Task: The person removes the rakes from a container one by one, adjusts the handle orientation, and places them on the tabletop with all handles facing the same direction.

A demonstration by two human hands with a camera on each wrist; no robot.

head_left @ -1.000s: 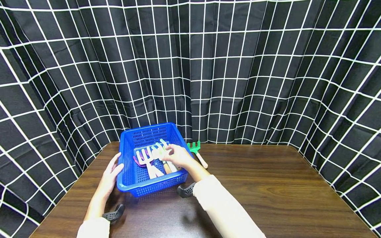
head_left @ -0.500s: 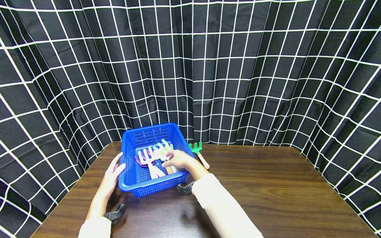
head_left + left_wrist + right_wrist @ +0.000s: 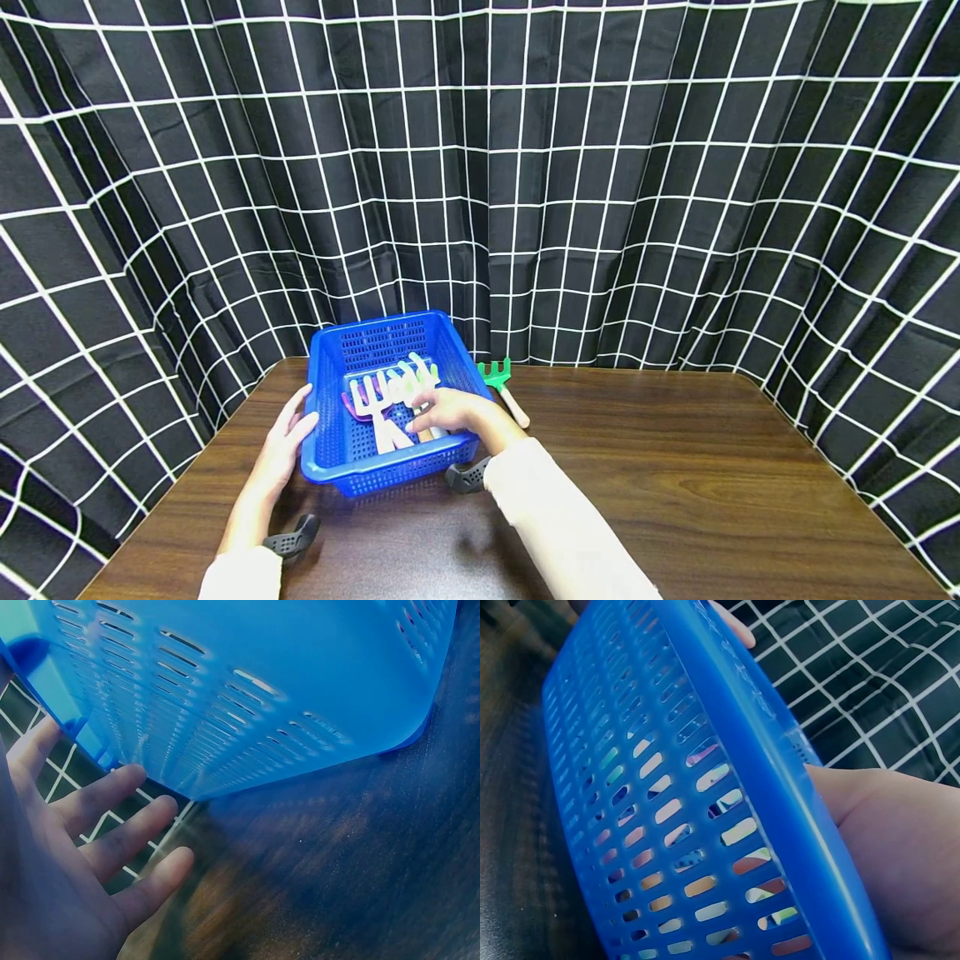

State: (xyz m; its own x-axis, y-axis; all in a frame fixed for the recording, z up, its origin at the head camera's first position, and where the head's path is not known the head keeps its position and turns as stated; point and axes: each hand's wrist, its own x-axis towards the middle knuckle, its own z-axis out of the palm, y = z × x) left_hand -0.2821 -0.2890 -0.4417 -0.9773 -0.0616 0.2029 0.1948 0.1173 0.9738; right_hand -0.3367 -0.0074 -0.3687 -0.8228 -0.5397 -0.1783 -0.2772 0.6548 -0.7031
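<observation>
A blue plastic basket (image 3: 390, 481) stands at the table's left, holding several small garden forks. One pale fork (image 3: 371, 407) lies with its tines toward the far wall, over a purple tool (image 3: 349, 407). Whitish-green fork heads (image 3: 420, 379) overlap on the right. My left hand (image 3: 283, 437) rests at the basket's left rim; the left wrist view shows its fingers (image 3: 154, 885) spread beside the wall. Reaching over the right rim, my right hand (image 3: 457, 410) has thumb and forefinger apart at the fork handles. Its other fingers are hidden, and I cannot tell whether it grips one.
Outside the basket's right wall lies a green garden fork (image 3: 495, 375) with a pale handle. The brown wooden table (image 3: 675, 467) extends to the right. A black curtain (image 3: 600, 208) with a white grid hangs behind and at both sides.
My right hand has dropped from the fork heads toward the handles, its thumb and forefinger parting. The left hand has kept its place at the rim. The view has shifted slightly.
</observation>
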